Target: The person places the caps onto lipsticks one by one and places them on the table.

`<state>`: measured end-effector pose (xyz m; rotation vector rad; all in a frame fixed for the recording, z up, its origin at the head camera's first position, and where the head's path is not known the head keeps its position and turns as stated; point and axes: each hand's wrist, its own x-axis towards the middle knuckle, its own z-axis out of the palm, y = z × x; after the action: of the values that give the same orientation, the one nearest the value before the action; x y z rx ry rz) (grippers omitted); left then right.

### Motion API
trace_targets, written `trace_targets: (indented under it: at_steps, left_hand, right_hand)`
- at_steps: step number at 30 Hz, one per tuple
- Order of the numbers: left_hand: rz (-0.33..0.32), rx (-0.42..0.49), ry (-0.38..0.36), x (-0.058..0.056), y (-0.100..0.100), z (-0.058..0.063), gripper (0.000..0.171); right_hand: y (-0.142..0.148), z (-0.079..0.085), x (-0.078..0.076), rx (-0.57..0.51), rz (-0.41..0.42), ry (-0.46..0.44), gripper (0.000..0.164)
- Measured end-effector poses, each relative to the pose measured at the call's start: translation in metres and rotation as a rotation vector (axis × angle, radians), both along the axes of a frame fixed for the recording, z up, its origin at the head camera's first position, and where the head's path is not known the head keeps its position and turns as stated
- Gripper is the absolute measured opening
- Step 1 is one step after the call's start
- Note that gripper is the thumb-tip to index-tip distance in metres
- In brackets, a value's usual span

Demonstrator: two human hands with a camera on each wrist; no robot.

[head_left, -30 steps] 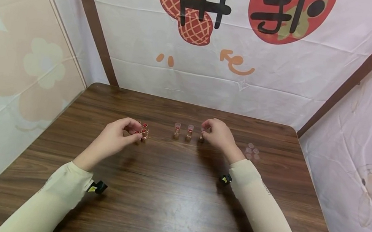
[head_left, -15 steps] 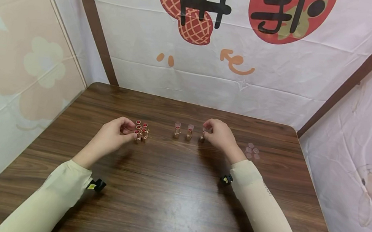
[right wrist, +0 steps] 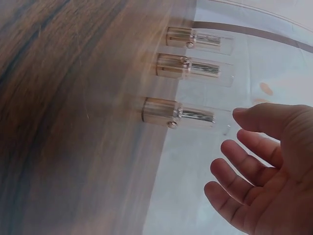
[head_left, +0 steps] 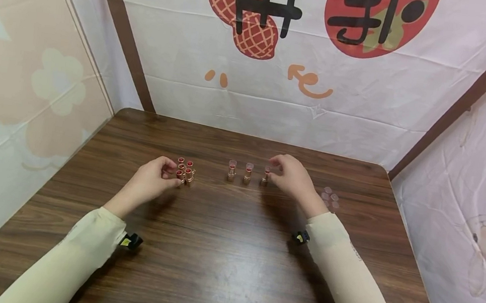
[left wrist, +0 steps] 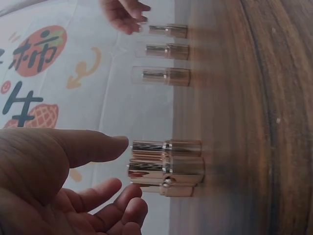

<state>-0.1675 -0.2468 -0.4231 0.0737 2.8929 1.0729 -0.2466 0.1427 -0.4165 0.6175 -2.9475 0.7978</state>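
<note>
My left hand is beside a tight cluster of several uncapped lipsticks, rose-gold tubes with red tips, standing upright at the left. In the left wrist view its thumb tip is right at the top of one lipstick tube, with the other fingers loosely bent below. Three lipsticks with clear caps stand in a spaced row: a left one, a middle one and a right one. Close to the right one is my right hand, fingers spread and relaxed, thumb tip near the cap's end.
Several loose clear caps lie on the dark wooden table, right of my right hand. Behind the table hangs a printed white cloth, with more cloth at both sides.
My right hand has let go of the right-hand lipstick's cap and drawn slightly right, so that lipstick now shows. The left hand has backed slightly left from the cluster, its fingers looser.
</note>
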Motion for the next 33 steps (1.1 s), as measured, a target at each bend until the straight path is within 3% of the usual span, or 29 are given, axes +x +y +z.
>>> trace_targets:
  at_steps: [12,19,33]
  left_hand:
    - [0.026,-0.065,0.029,-0.007,0.001,-0.020,0.047]
    - [0.036,-0.064,-0.013,-0.007,0.003,-0.026,0.047]
    - [0.072,-0.095,-0.069,-0.012,0.006,-0.034,0.051]
  right_hand:
    - [0.027,0.027,0.031,0.025,-0.041,0.085,0.035]
    - [0.047,0.038,0.049,0.025,-0.072,0.135,0.033]
    - [0.087,0.049,0.067,0.073,-0.187,0.078,0.032]
